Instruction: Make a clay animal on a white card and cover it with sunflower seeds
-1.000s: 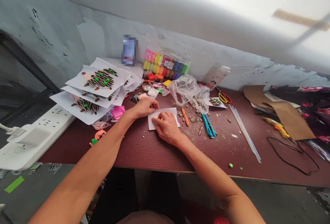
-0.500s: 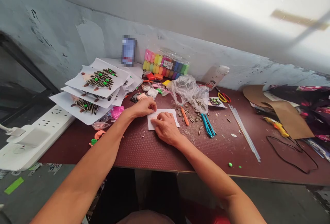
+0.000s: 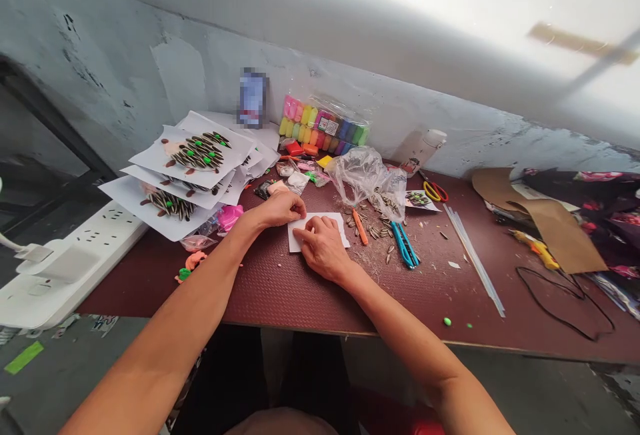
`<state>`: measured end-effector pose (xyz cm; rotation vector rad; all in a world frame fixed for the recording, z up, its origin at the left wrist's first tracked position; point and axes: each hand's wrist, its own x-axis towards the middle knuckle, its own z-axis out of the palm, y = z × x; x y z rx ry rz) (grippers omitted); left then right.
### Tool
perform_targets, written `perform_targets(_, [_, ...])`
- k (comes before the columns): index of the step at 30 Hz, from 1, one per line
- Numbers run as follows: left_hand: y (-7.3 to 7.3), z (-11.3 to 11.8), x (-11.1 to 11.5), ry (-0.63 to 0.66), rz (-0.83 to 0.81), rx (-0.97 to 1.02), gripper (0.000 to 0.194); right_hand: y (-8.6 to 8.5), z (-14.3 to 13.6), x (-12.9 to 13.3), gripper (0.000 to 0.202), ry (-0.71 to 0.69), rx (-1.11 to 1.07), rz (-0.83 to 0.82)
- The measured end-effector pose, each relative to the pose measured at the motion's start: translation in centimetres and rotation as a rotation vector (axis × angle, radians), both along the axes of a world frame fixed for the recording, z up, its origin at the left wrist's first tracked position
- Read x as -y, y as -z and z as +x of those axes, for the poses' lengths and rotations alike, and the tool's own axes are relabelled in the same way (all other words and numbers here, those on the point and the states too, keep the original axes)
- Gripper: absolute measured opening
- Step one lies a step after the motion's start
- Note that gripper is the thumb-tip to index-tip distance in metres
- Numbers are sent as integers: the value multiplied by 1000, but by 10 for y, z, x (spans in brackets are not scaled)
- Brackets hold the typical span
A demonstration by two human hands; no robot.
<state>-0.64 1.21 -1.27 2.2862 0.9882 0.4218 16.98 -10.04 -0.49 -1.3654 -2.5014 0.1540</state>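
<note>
A small white sheet of paper (image 3: 296,243) lies on the dark red table, partly covered by my hands. My left hand (image 3: 281,209) is at its upper left edge, fingers curled down and closed; what they hold, if anything, is hidden. Across the middle of the sheet rests my right hand (image 3: 324,245), with its thumb and forefinger apart and pointing left. To the right of the sheet are an orange pen-like tool (image 3: 359,227), loose striped sunflower seeds (image 3: 375,228) and a teal cutter (image 3: 405,245). Pale pink clay (image 3: 278,187) sits just beyond my left hand.
Stacked hedgehog seed pictures (image 3: 200,153) stand at left, beside a white power strip (image 3: 75,268). Behind are a pack of coloured clay (image 3: 325,125), a plastic bag (image 3: 357,171) and a white bottle (image 3: 425,151). Scissors (image 3: 435,191), clear glue sticks (image 3: 475,261) and a yellow glue gun (image 3: 537,248) lie right.
The whole view has shifted slightly. Both hands keep nearly the same place and pose on the white paper.
</note>
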Motion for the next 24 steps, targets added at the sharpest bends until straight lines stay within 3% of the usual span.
perform_targets(9, [-3, 1, 2, -14, -6, -23, 25, 0, 1, 1, 25, -39, 23, 21])
perform_targets(15, [-2, 0, 1, -12, -17, -10, 24, 0, 10, 1, 27, 48, -29, 56])
perform_targets(24, [1, -1, -1, -2, -35, 23, 21, 0, 8, 5, 20, -37, 43, 60])
